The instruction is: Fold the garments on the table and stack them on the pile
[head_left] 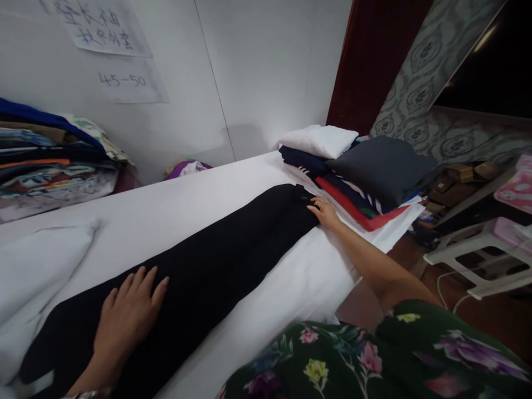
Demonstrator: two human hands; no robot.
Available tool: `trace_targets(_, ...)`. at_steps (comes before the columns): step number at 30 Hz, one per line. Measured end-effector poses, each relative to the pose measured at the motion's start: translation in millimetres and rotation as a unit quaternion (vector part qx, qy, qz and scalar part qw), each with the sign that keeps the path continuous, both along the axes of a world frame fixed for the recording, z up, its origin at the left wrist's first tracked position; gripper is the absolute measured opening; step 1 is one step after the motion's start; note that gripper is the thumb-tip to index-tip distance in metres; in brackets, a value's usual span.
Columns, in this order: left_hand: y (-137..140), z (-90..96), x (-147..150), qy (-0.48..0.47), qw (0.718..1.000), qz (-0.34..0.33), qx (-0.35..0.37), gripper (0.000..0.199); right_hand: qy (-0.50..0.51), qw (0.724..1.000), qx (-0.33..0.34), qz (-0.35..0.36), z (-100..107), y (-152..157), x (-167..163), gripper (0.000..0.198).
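A long black garment [216, 249] lies stretched across the white-covered table, a small label near its far right end. My left hand [128, 310] rests flat on its near left part, palm down and fingers spread. At the far end, my right hand [325, 213] has its thumb and fingers bent close together on the garment's edge, beside the label. Some of those fingers are hard to make out. Left of the garment lies a white cloth piece [45, 260], partly cut off by the frame edge.
Folded clothes, including a dark grey piece [382, 169] and a white piece [318, 140], are stacked at the table's far right. Another clothes pile [50, 160] stands at the left by the wall. A plastic stool [486, 249] is on the right.
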State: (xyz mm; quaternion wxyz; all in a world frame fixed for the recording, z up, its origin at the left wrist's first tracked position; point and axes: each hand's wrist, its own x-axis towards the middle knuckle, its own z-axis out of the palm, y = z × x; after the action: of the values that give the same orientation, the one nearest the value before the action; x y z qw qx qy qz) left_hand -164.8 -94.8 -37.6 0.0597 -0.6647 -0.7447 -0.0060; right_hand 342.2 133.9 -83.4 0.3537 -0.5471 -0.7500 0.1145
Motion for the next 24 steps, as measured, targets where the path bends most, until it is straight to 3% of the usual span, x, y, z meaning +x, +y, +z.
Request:
trace_targets(3,1,-0.6,2,0.056,0.998,0.009,-0.018,0.058,-0.005,1.000,-0.014,-0.020,-2,6,-2,0.035)
trace_targets(8,1,-3.7,3,0.055,0.998,0.013,-0.007,0.057,-0.007,0.999,-0.039,-0.007,-1,2,5,0.029)
trace_targets(11,1,-4.1,4,0.036,0.999,0.019,0.008,0.057,-0.018,0.999,-0.044,-0.015,8,-8,6,0.026)
trace_targets(13,1,-2.9,7,0.033,0.999,0.033,0.010,0.058,-0.018,1.000,-0.015,0.000,21,-16,-5,0.035)
trace_targets(17,0,1.0,11,0.047,0.998,0.040,-0.004,0.058,-0.015,0.995,0.057,0.087,60,-43,-69,0.043)
trace_targets(20,0,1.7,12,0.044,0.998,0.045,0.001,0.058,-0.064,0.980,0.050,0.179,87,-67,-135,0.049)
trace_targets(24,-1,0.0,12,0.034,0.998,0.045,0.027,0.057,-0.162,0.950,0.019,0.265,92,-77,-201,0.061)
